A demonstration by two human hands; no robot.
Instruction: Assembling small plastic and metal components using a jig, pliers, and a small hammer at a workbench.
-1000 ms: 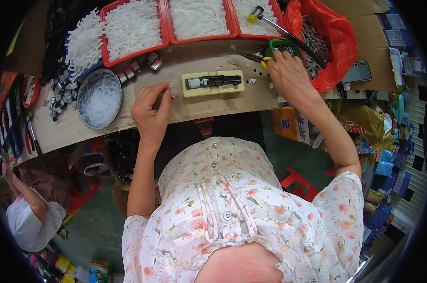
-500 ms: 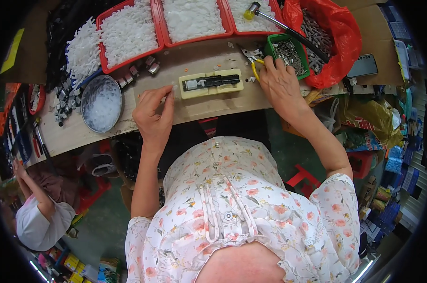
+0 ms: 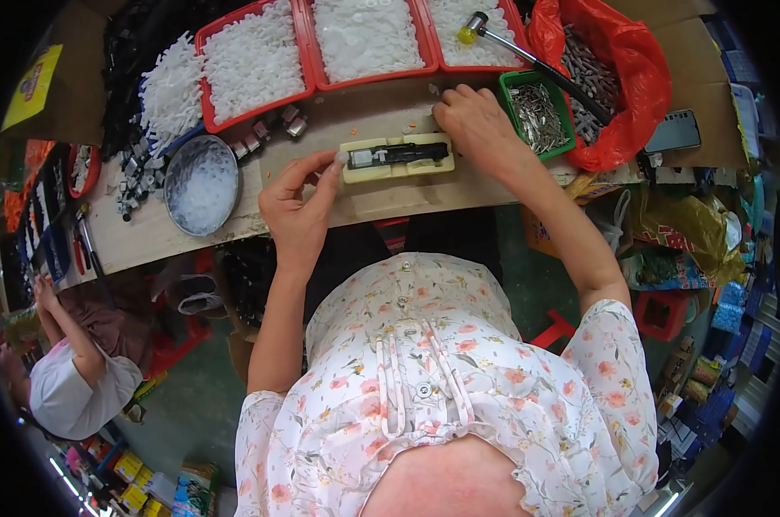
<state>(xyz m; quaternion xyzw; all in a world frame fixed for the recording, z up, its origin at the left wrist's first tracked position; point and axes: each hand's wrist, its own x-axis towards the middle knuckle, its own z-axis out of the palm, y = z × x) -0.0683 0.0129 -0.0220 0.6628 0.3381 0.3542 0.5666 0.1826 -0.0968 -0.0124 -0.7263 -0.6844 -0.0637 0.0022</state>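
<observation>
A cream-coloured holder block (image 3: 399,175) lies near the table's front edge. In its slot rests a black part with a silvery metal piece (image 3: 407,153) at its left end. My left hand (image 3: 297,200) is closed in a pinch at the block's left end, with a small whitish piece (image 3: 342,158) at the thumb and fingertips. Just beyond the block's right end, my right hand (image 3: 485,129) is bent down over the table, its fingers curled. Whatever is under it is hidden. A green tray (image 3: 565,148) of thin metal pins stands right beside that hand.
Red trays (image 3: 311,56) of white plastic pieces line the back. A hammer (image 3: 536,65) lies across the green tray and a red bag (image 3: 657,82) of grey parts. At left are a round metal bowl (image 3: 173,207) and small metal pieces (image 3: 136,181). Another person (image 3: 84,379) sits far left.
My right hand has moved left from the green tray's edge, and the yellow-handled pliers there no longer show. My left hand has come up against the block's left end.
</observation>
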